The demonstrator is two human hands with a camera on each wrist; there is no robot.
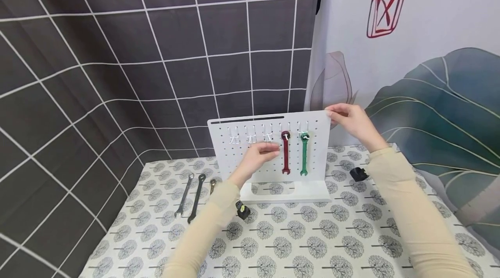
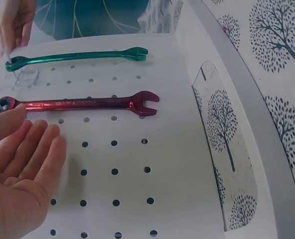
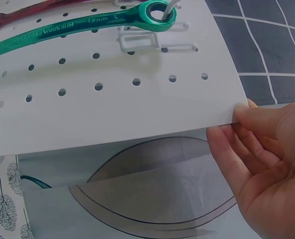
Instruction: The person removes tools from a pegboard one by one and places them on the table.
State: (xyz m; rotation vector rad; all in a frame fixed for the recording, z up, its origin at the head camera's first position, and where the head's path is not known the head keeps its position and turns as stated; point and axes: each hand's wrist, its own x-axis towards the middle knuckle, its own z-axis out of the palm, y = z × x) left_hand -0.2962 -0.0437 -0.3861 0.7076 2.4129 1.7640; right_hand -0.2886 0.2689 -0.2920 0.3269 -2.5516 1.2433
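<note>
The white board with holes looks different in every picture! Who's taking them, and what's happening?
No robot here, just a person working barehanded. The head picture comes from a camera on the person's head, looking down. The other two come from wrist cameras, so things look closer.

The right hand pinches a corner of the white board. The left hand holds nothing and is near the red wrench. That wrench and a green wrench hang on the board. On the tree-patterned cloth lie a silver wrench, a dark wrench and what looks like a third.
</note>
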